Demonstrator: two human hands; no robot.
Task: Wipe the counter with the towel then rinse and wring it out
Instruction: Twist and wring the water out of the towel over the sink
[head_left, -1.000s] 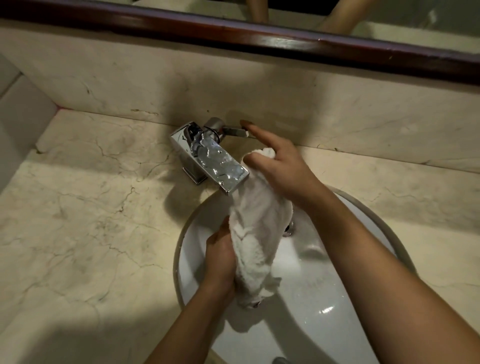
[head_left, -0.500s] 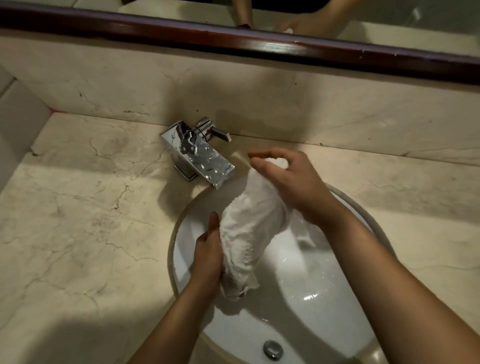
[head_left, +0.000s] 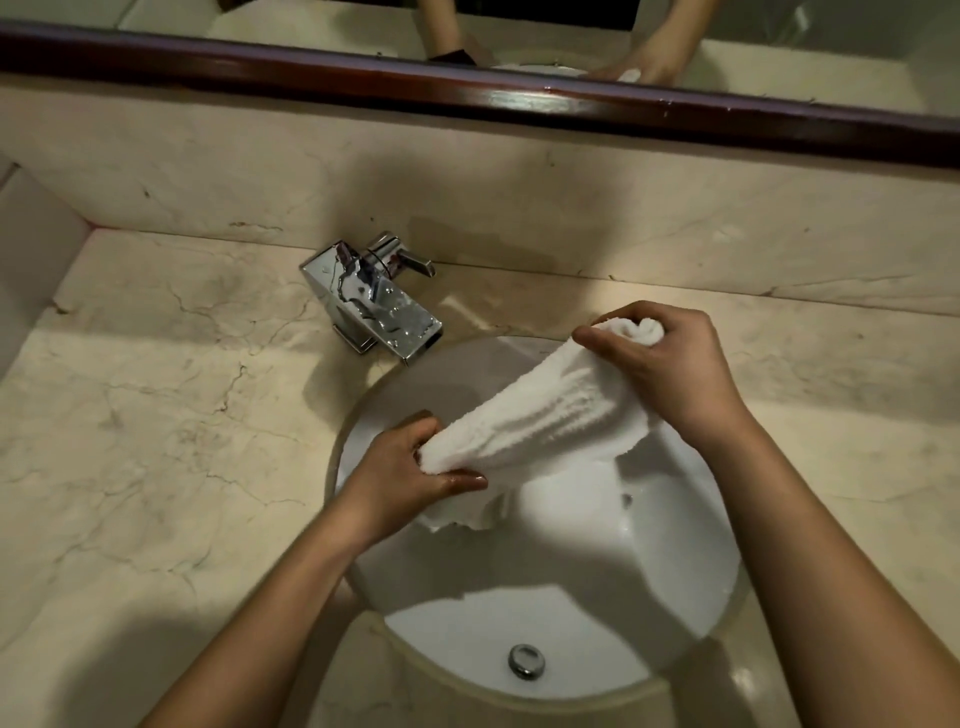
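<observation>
Wring step, judging by the pose. White towel (head_left: 545, 421) is bunched into a loose roll over the sink basin (head_left: 576, 618), slanting from low left up to high right, clear of the counter (head_left: 156, 415). Left hand (head_left: 410, 470) grips the lower end, fingers curled round it, skin looks wet; a ragged tail of cloth hangs below that fist into the bowl. Right hand (head_left: 670, 374) grips the upper end near the back rim, thumb and fingers wrapped round it, a knob of towel poking out of the fist. Both hands are closed on the towel, neither is free. Faucet (head_left: 374, 301) sits at the back left of the bowl, droplets on top, no stream visible at the spout; its handle (head_left: 410, 257) points right. Drain (head_left: 525, 661) is near the front of the bowl. To do this well: twist the fists in opposite directions, tight, with the roll over the bowl so runoff goes down the drain and not onto the marble. The roll looks fat and slack in the middle, so probably gather it narrower first, or walk the grips inward and twist again. The hanging tail needs its own squeeze, since it sits outside the left grip. Risk: the right hand is close to the rim, so drips could land on the counter there. Cannot tell how much water is in the cloth.
</observation>
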